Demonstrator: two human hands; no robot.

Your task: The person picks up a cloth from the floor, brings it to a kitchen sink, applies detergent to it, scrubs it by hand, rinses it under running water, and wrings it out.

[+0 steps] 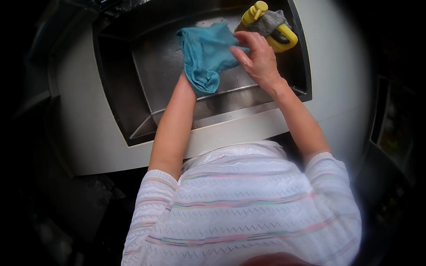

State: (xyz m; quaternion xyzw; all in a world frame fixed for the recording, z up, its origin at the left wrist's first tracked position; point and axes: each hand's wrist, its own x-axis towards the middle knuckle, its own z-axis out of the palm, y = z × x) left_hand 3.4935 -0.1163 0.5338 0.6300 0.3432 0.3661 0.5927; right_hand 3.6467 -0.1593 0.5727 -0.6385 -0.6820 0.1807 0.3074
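A damp-looking blue cloth (206,48) hangs bunched over the sink, with a folded roll at its lower end. It covers my left hand, so only the wrist and left forearm (175,115) show below it and the fingers are hidden. At the cloth's right edge is my right hand (257,60), its thumb and forefinger apart and curved toward the fabric. Bits of blue show between those fingers; whether they touch the cloth is hard to make out.
The dark metal sink (153,80) lies beneath both hands, set in a pale countertop (333,80). In its far right corner stands a yellow-topped bottle (256,12) beside a grey scrubbing cloth (270,22) and a yellow handle (288,40).
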